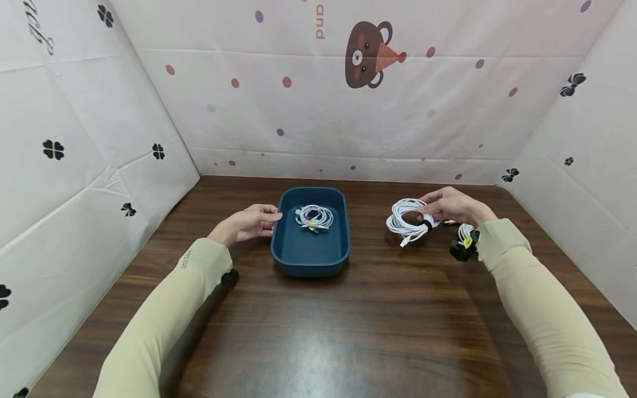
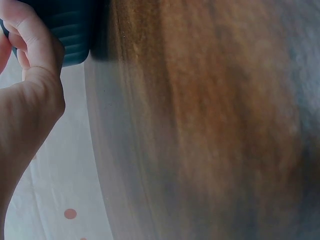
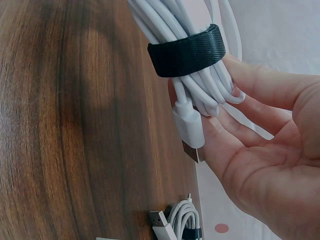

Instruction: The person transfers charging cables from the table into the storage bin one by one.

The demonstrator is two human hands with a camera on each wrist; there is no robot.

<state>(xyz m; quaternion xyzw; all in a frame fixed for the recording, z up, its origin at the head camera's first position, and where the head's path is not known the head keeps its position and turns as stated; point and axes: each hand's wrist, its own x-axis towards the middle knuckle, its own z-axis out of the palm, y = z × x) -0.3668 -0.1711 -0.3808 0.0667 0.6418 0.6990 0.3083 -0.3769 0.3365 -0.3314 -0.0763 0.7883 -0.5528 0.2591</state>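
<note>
My left hand grips the left rim of a dark blue plastic bin; in the left wrist view its fingers curl at the bin's ribbed wall. Inside the bin lies a small coiled white cable with a yellow spot on it. To the right, my right hand pinches a larger coiled white USB cable between thumb and fingers, lifted above the table. A black strap binds this coil, and its USB plug hangs near my fingers.
Another bundled white cable lies on the table below my right wrist, partly hidden by the black wrist camera. The brown wooden table meets printed white cloth walls at the back and both sides.
</note>
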